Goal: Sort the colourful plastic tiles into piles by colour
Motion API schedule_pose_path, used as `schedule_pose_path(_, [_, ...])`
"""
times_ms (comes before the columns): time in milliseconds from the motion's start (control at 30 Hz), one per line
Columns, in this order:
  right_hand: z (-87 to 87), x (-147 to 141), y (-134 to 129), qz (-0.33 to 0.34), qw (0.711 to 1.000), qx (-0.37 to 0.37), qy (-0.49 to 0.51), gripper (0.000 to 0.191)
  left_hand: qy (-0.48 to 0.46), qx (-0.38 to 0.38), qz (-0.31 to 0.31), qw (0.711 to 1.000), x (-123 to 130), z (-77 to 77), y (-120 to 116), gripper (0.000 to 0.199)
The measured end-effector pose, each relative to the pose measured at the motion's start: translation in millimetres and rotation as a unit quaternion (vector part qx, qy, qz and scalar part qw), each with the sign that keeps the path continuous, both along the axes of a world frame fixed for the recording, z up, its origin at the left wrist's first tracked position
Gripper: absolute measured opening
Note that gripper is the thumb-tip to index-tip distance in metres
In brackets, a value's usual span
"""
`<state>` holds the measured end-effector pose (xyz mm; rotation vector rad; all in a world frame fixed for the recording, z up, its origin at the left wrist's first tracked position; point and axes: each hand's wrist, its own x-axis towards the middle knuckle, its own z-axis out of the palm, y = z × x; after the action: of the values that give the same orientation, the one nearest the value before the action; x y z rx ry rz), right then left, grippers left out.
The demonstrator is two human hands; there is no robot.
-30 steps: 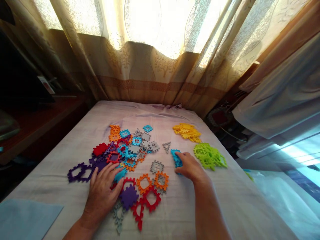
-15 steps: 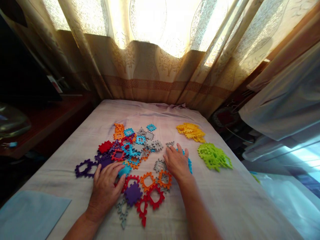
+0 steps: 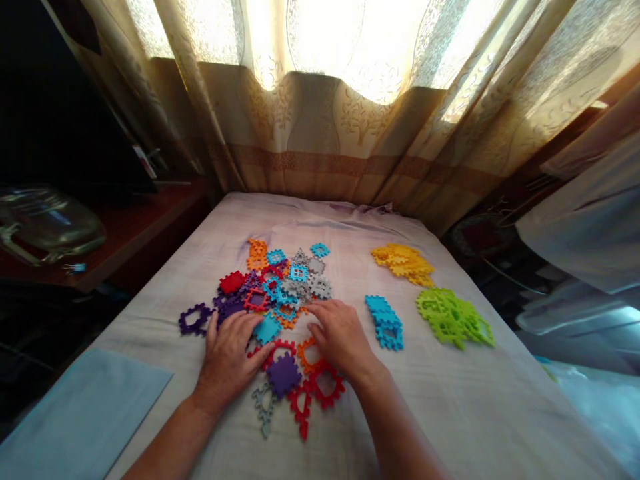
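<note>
My left hand (image 3: 231,353) lies palm down with its fingers spread over the left of a mixed pile of flat toothed plastic building tiles. Its fingertips touch a solid blue tile (image 3: 267,328) and the dark purple tiles (image 3: 230,307). My right hand (image 3: 343,337) reaches in from the right, thumb and fingers apart, fingertips at the pile's edge beside orange tiles (image 3: 289,323). Whatever lies beneath its palm is hidden. Closer to me are a solid purple tile (image 3: 284,375), red frame tiles (image 3: 327,387) and a grey pointed piece (image 3: 264,405).
Separate groups of blue tiles (image 3: 384,321), yellow tiles (image 3: 403,263) and lime green tiles (image 3: 453,317) lie to the right on the sheet-covered surface (image 3: 450,413). A light blue cloth or sheet (image 3: 85,407) is at the left. A curtain (image 3: 320,127) hangs behind.
My right hand has moved left from the blue group to the mixed pile, uncovering the blue tiles. My left hand stays over the pile. The view has shifted slightly left.
</note>
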<state>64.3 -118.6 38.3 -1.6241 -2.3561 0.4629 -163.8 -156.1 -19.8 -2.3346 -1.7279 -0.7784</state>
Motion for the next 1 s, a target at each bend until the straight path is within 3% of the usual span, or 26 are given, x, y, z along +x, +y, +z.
schedule_pose_path(133, [-7.5,-21.6,-5.2,0.066,0.997,0.038,0.021,0.038,-0.020,-0.002,-0.017,1.000,0.1,0.3,0.5,0.033])
schedule_pose_path(267, [-18.0,-38.0,-6.8,0.084,0.994,0.073,0.015,0.019,-0.036,-0.010,-0.055,0.998,-3.6,-3.4,2.4,0.031])
schedule_pose_path(433, [-5.1,-26.0,-2.0,0.096,0.993,0.068,0.033,0.017,-0.044,-0.001,-0.070,0.997,-8.6,-11.1,5.4,0.038])
schedule_pose_path(500, [6.2,-7.3,2.2,0.042,0.997,0.044,0.047,0.017,-0.044,0.007,-0.068,0.997,-9.1,-13.2,6.5,0.043])
schedule_pose_path(567, [15.8,17.6,7.4,-0.056,0.997,0.025,0.056,0.025,-0.040,0.014,-0.066,0.997,-8.7,-14.0,7.4,0.044])
schedule_pose_path(700, [20.8,68.0,17.9,-0.218,0.976,0.001,0.012,0.027,-0.025,0.023,-0.075,0.997,-6.7,-12.1,8.4,0.038])
schedule_pose_path(833, [11.5,93.4,22.9,-0.264,0.964,-0.015,-0.013,0.025,-0.018,0.020,-0.079,0.997,-5.9,-10.1,8.6,0.035])
schedule_pose_path(1000, [0.0,100.6,24.5,-0.274,0.961,0.021,-0.032,0.024,-0.018,0.010,-0.072,0.997,-6.9,-12.0,8.9,0.034])
